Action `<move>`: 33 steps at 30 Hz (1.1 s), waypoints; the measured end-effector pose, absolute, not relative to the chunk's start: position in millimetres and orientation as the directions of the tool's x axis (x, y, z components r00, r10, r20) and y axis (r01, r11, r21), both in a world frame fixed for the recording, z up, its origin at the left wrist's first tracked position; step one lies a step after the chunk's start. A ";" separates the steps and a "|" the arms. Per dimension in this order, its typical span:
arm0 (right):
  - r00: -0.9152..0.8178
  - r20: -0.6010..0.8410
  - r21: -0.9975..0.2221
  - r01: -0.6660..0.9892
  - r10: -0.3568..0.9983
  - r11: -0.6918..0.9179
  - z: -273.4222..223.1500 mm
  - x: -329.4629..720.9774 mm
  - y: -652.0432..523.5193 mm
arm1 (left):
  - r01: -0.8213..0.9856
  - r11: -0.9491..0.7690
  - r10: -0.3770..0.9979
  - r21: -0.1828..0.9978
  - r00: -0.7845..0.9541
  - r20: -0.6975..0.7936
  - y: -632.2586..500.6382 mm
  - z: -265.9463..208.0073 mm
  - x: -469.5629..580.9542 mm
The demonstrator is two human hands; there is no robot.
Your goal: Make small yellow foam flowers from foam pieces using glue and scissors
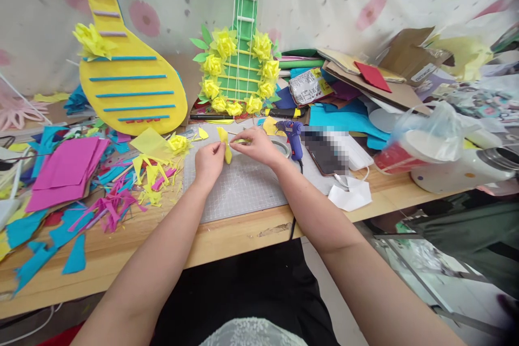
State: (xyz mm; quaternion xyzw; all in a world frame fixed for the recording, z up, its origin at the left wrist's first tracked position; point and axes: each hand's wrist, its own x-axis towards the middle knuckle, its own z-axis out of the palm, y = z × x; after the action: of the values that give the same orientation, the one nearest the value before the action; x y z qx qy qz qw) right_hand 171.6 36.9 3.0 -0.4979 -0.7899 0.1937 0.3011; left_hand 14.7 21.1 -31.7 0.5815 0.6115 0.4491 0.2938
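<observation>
Over the grey cutting mat, my left hand pinches a small folded piece of yellow paper between thumb and fingertips. Just right of that paper is my right hand, thumb and index finger a little apart, and nothing shows between them. Partly behind my right hand lies a roll of tape. A purple glue gun rests beside it. One finished yellow paper flower sits left of my left hand.
A yellow paper instrument and a green one ringed with yellow flowers lean at the back. Coloured scraps cover the left. At right are a phone, a bagged cup and a white flask.
</observation>
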 end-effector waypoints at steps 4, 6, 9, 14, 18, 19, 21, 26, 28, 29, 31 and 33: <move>-0.393 0.325 -0.600 0.618 0.860 0.508 1.2 166.2 31.6 | 0.501 -0.119 0.944 0.857 -0.211 0.254 23.7 -27.1 6.6; -0.439 0.336 -0.600 0.582 0.833 0.549 0.4 163.0 28.1 | 0.517 -0.166 0.932 0.840 -0.195 0.304 25.4 -25.9 2.7; -0.505 0.321 -0.594 0.552 0.801 0.586 1.0 161.2 25.3 | 0.492 -0.285 0.914 0.823 -0.120 0.388 30.0 -26.8 -2.7; -0.437 0.183 -0.522 0.716 0.881 0.464 12.9 177.6 29.3 | 0.374 -0.338 0.889 0.863 -0.174 0.423 40.2 -29.4 -10.3; -0.182 -0.096 -0.198 0.967 0.979 0.160 25.3 196.6 29.7 | 0.251 -0.272 0.918 0.929 -0.221 0.329 43.2 -29.0 -13.3; -0.146 -0.140 -0.128 0.983 0.979 0.128 26.6 198.9 28.6 | 0.236 -0.269 0.921 0.934 -0.219 0.321 43.1 -29.1 -13.4; -0.115 -0.175 -0.038 0.993 0.978 0.110 26.8 200.0 25.3 | 0.221 -0.264 0.927 0.939 -0.212 0.310 42.3 -29.8 -12.8; -0.100 -0.125 0.043 0.993 0.987 0.106 20.0 196.1 16.7 | 0.063 -0.097 0.970 0.993 -0.216 0.109 37.5 -28.9 -8.3; -0.089 -0.100 0.059 0.994 0.991 0.095 17.4 196.0 16.0 | -0.063 -0.030 0.978 0.998 -0.207 0.016 36.1 -27.1 -5.8; -0.081 -0.092 0.058 0.995 0.992 0.087 16.4 196.2 16.6 | -0.128 -0.016 0.979 0.992 -0.205 -0.011 35.9 -26.0 -4.4; -0.054 -0.102 0.041 0.997 0.993 0.058 15.5 196.5 19.0 | -0.250 0.009 0.977 0.968 -0.205 -0.063 36.0 -23.4 -1.9; -0.021 -0.148 0.021 0.999 0.989 0.024 16.3 196.8 21.5 | -0.381 0.085 0.965 0.921 -0.198 -0.171 36.8 -20.0 -0.4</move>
State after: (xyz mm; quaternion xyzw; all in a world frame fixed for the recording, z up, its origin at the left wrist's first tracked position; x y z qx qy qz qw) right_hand 196.8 21.5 16.3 -0.6971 -0.7130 0.0443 -0.0604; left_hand -0.4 36.8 -20.0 0.3026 0.4827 0.6049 0.5565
